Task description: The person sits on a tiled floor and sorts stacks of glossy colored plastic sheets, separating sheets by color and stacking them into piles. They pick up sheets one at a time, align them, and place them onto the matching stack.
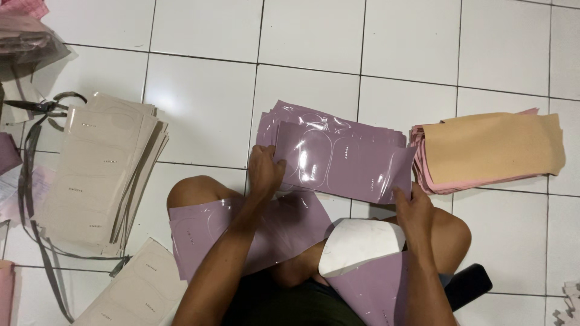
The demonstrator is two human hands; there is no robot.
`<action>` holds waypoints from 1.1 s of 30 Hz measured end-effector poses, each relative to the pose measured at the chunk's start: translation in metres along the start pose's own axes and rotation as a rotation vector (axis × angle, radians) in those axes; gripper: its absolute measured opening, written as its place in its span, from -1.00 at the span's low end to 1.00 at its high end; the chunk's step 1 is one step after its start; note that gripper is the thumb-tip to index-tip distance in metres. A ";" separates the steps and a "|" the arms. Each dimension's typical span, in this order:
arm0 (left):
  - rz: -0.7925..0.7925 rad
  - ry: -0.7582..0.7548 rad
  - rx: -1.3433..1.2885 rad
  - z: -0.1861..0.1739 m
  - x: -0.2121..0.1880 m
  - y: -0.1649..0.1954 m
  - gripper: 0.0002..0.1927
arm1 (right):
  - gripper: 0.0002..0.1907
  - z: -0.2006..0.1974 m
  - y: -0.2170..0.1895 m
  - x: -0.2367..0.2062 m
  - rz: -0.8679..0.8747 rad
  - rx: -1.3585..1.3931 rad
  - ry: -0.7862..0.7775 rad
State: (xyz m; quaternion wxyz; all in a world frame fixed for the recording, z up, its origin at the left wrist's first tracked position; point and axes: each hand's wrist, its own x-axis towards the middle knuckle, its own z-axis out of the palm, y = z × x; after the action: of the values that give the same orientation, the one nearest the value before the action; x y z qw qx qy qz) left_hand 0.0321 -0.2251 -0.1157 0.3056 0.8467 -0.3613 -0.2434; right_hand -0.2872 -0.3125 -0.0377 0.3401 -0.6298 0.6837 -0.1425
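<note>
Head view, looking down at a person seated on a white tiled floor (205,102), knees spread.

Left hand (266,171): fingers closed on the left edge of a glossy mauve plastic sheet with oval outlines (344,160). Right hand (414,211): gripping the lower right corner of the same sheet. The sheet is held flat between the two hands, just above a stack of like mauve sheets (290,118) that lies fanned on the floor ahead of the knees.

More mauve sheets lie across the lap (199,229), draped over the left knee. One sheet near the right knee is curled over, showing a white underside (359,244).

Right of the held sheet: a pile of tan and pink paper-like sheets (492,151), touching or nearly touching the mauve stack's edge; cannot tell which.

Left side: a tall stack of beige sheets with the same oval outlines (99,169), slightly fanned. A second beige stack (136,293) lies at the lower left. Dark-handled scissors (42,105) rest at the top left corner of the tall beige stack. A grey strap (33,223) runs along the floor beside it.

A dark flat object (468,284) lies by the right knee; its kind is unclear.
</note>
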 end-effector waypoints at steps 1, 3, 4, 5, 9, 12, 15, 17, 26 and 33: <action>-0.004 0.011 -0.065 0.000 -0.001 0.000 -0.57 | -0.70 0.000 0.000 -0.001 -0.015 -0.016 -0.009; 0.000 0.029 -0.197 -0.001 -0.002 -0.004 -0.61 | -0.71 0.001 -0.001 -0.006 -0.043 -0.044 -0.015; 0.010 0.027 -0.237 -0.002 -0.002 -0.007 -0.63 | -0.72 0.002 -0.002 -0.009 -0.216 -0.008 -0.030; 0.017 0.022 -0.277 -0.007 -0.003 -0.010 -0.65 | -0.72 0.003 -0.004 -0.013 -0.387 0.025 -0.046; -0.018 0.054 -0.234 -0.035 -0.001 -0.014 -0.65 | -0.70 0.012 -0.012 -0.029 -0.560 -0.016 -0.143; -0.170 0.080 -0.220 -0.063 -0.002 -0.016 -0.63 | -0.73 0.022 -0.014 -0.031 -0.359 0.038 -0.188; -0.116 0.044 -0.178 -0.077 -0.002 -0.014 -0.60 | -0.69 0.031 -0.005 -0.016 -0.126 0.115 -0.172; -0.216 -0.029 -0.219 -0.079 -0.001 -0.013 -0.62 | -0.69 0.037 0.005 0.002 -0.186 0.139 -0.093; -0.246 -0.071 -0.386 -0.073 0.015 -0.013 -0.68 | -0.38 0.055 0.026 0.054 -0.268 0.332 0.130; -0.192 -0.120 -0.620 -0.103 0.026 0.013 -0.75 | -0.79 0.013 -0.003 0.051 0.038 0.377 -0.012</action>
State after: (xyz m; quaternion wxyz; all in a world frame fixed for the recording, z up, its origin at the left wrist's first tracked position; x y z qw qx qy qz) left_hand 0.1077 -0.2170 -0.0405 0.5027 0.7276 -0.2061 -0.4189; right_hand -0.2755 -0.3586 -0.0603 0.4588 -0.5426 0.6547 -0.2577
